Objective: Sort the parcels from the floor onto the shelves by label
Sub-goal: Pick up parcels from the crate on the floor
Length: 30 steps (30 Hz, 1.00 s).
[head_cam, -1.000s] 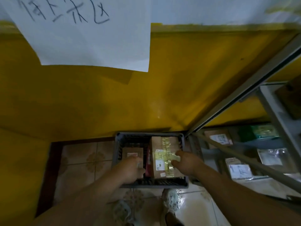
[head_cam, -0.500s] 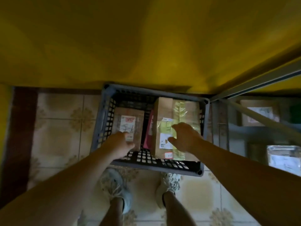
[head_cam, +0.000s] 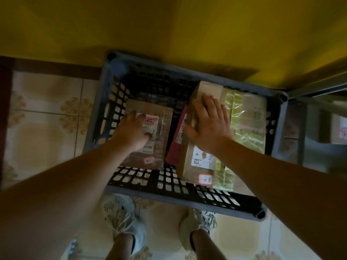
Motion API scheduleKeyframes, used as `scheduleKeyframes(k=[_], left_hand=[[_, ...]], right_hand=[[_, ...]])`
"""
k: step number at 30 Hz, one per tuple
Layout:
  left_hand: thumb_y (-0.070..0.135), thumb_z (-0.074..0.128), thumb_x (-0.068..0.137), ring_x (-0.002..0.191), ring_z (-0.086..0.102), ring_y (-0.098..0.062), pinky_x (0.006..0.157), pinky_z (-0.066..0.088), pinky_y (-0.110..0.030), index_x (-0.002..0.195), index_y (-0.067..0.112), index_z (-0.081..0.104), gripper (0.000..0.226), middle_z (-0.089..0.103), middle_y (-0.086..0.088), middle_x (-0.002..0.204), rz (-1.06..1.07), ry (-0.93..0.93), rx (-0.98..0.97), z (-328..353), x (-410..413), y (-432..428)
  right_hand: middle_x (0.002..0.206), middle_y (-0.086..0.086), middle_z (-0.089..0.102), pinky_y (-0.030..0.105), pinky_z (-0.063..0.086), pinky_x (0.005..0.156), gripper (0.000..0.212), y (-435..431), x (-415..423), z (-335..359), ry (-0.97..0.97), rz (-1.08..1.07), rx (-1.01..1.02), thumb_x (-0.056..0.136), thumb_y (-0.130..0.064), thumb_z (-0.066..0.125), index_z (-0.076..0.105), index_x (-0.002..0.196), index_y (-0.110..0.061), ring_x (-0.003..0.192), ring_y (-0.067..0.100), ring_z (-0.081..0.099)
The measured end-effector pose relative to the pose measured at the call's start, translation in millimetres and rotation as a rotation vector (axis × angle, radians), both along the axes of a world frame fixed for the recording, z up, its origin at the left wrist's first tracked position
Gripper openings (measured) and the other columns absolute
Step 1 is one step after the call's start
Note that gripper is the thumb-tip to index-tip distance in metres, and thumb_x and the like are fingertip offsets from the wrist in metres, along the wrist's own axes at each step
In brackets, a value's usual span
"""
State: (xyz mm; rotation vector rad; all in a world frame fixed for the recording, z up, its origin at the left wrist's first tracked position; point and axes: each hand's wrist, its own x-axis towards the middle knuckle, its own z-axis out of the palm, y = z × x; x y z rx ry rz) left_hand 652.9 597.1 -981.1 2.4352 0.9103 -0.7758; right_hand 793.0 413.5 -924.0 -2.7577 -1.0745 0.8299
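In the crate (head_cam: 169, 198) before my feet (head_cam: 124, 218): flat parcel (head_cam: 161, 132) left, big box (head_cam: 195, 169) right, slim parcel (head_cam: 175, 147) wedged between them

One crate (head_cam: 169, 198) — three parcels (head_cam: 161, 128) (head_cam: 175, 139) (head_cam: 249, 124) inside; two shoes (head_cam: 124, 218) (head_cam: 199, 222).

Dim, yellow-tinted light throughout. A dark shadow lies on the yellow painted wall (head_cam: 169, 25) behind the grey slatted plastic crate (head_cam: 187, 201). Glare streaks the tape-wrapped cardboard parcel (head_cam: 247, 117). Edges bend; details look soft.
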Motion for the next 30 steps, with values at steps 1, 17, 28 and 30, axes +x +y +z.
scheduleKeyframes(k=[1,17,28,30], left_hand=[[0.035,0.067,0.085,0.142,0.025,-0.032,0.114,0.031,-0.049,0.149,0.023,0.028,0.075,0.024,-0.009,0.155,-0.014,-0.017,0.020,-4.6,6.5,4.4],[0.059,0.063,0.084,0.148,-0.001,-0.037,0.119,0.012,-0.052,0.155,0.025,-0.005,0.104,-0.005,-0.011,0.163,-0.198,0.159,0.063,-39.0,48.9,44.7],[0.044,0.071,0.080,0.141,0.016,-0.031,0.116,0.013,-0.055,0.145,0.021,0.029,0.081,0.025,-0.006,0.148,-0.216,0.077,0.096,6.6,28.3,21.7],[0.037,0.069,0.083,0.139,0.017,-0.031,0.114,0.021,-0.048,0.144,0.021,0.034,0.072,0.027,-0.005,0.146,-0.148,0.021,0.012,21.0,16.2,21.1]], right_hand=[[0.166,0.004,-0.002,0.040,-0.011,0.120,0.078,-2.2,-1.3,-3.8,-0.008,-0.018,0.014,0.094,-0.062,0.040,0.010,0.158,-0.028,0.152,0.023,-0.009],[0.166,0.005,0.000,0.036,-0.017,0.118,0.087,-9.2,-10.7,-17.3,-0.060,-0.049,0.066,0.081,-0.069,0.014,0.010,0.158,-0.028,0.152,0.023,-0.007],[0.166,0.004,0.001,0.035,-0.017,0.117,0.087,-11.2,-10.0,-6.2,-0.003,-0.018,0.015,0.080,-0.068,0.021,0.013,0.158,-0.029,0.152,0.023,-0.006],[0.166,0.003,0.001,0.035,-0.016,0.117,0.082,-6.0,-8.9,4.4,0.042,-0.045,-0.006,0.085,-0.064,0.037,0.015,0.157,-0.030,0.152,0.023,-0.007]])
